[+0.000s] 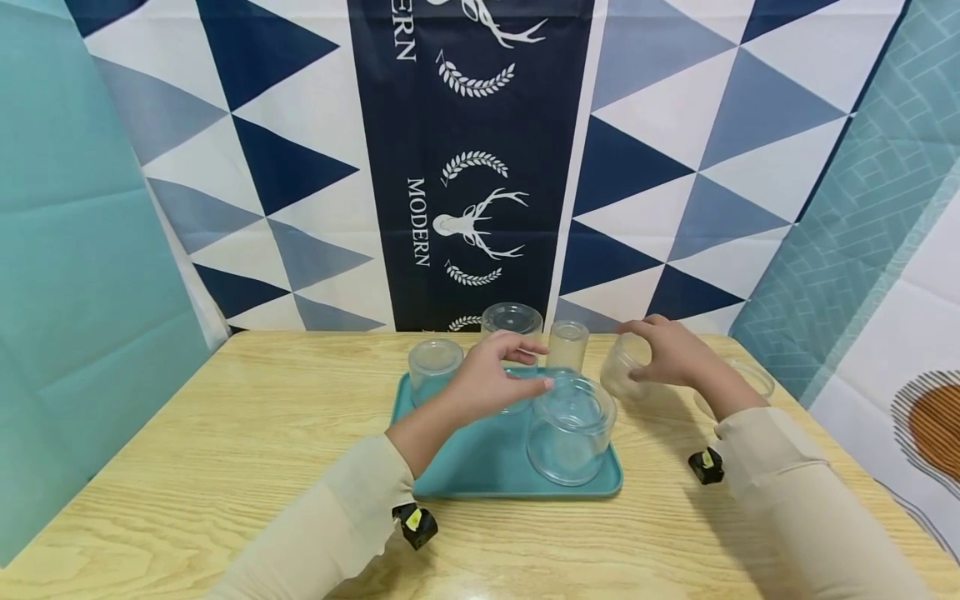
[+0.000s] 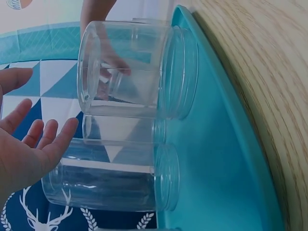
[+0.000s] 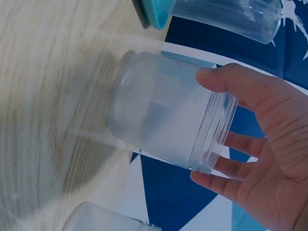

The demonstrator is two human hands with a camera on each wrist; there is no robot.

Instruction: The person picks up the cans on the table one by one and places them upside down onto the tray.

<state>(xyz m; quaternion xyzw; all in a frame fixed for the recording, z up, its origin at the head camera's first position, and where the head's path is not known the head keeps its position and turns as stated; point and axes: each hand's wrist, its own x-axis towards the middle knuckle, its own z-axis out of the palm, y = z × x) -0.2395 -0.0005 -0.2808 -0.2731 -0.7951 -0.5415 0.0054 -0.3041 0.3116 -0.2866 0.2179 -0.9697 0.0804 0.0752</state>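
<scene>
Right hand (image 1: 667, 354): partly closed, thumb and fingers gripping opposite sides of the threaded neck of a clear jar (image 1: 622, 371). The clear jar is tilted and located off the tray (image 1: 472, 467), at its 2 o'clock. Left hand (image 1: 491, 379): wide open, fingers apart, holding nothing, positioned at 10 o'clock from a large jar (image 1: 573, 433). The large jar stands mouth-down at the tray's 3 o'clock.
</scene>
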